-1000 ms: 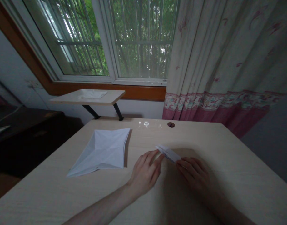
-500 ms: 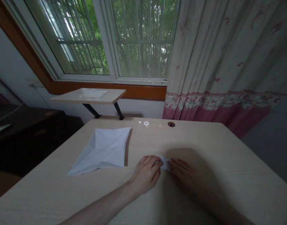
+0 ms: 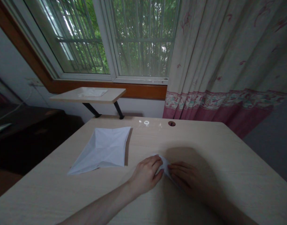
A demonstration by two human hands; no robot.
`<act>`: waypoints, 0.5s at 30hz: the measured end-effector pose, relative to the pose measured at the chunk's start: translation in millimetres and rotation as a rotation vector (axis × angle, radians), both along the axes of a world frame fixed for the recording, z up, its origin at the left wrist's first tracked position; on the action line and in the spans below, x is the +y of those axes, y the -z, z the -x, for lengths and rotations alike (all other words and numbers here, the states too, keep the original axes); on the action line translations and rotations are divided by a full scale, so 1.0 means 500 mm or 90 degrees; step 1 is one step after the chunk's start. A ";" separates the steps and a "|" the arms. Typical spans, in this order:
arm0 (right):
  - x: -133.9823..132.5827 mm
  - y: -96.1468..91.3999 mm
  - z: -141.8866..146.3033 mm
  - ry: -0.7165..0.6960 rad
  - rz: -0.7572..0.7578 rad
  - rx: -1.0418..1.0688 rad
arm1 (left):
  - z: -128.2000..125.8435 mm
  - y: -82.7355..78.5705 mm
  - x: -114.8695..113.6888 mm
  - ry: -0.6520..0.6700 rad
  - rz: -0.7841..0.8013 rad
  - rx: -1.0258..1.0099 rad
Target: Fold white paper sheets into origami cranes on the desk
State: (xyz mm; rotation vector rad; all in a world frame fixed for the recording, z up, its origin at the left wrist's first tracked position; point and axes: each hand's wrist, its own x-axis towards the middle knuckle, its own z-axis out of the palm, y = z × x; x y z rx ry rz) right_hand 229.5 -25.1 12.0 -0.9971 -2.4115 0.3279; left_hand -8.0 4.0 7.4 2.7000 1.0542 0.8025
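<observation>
Our left hand (image 3: 145, 175) and right hand (image 3: 186, 178) grip a small folded white paper (image 3: 165, 165) between them, fingertips pressed against it, on the near right of the pale wood worktop (image 3: 227, 162). Well left of the hands lies a larger creased white paper (image 3: 101, 150); beyond it stands a narrow shelf (image 3: 87, 95) under the window (image 3: 143, 40).

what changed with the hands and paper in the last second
The left hand and right hand have moved inward and closed on the small folded white paper, now pinched between them. The larger creased white paper sheet stayed where it was.
</observation>
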 end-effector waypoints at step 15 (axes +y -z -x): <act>-0.007 -0.008 -0.004 -0.057 -0.017 0.031 | 0.001 0.000 0.006 0.000 -0.032 -0.019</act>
